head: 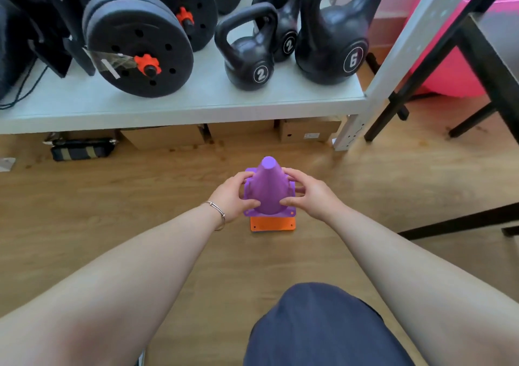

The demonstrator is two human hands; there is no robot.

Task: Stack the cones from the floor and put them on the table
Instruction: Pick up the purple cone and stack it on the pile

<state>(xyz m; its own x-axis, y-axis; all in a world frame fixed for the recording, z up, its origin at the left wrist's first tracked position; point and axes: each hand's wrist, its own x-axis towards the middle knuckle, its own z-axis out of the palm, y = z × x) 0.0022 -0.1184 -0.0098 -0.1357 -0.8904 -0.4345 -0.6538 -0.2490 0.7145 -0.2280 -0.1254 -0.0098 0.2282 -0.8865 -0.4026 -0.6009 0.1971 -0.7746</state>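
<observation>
A purple cone (pixel 268 189) stands on top of a stack on the wooden floor in the middle of the view. Below its square base shows the base of an orange cone (pixel 272 223), with a thin edge of another one under that. My left hand (pixel 235 196) grips the purple cone's left side, thumb at the lower front. On the cone's right side is my right hand (pixel 308 194), holding it with fingers wrapped around it. Both arms reach forward from the bottom corners.
A grey shelf (pixel 179 104) ahead carries black kettlebells (pixel 247 54) and dumbbell plates (pixel 134 48). Cardboard boxes (pixel 309 131) sit under it. A black table frame (pixel 477 54) and a pink object (pixel 452 68) are at the right. My knee in dark cloth (pixel 317 326) is at the bottom.
</observation>
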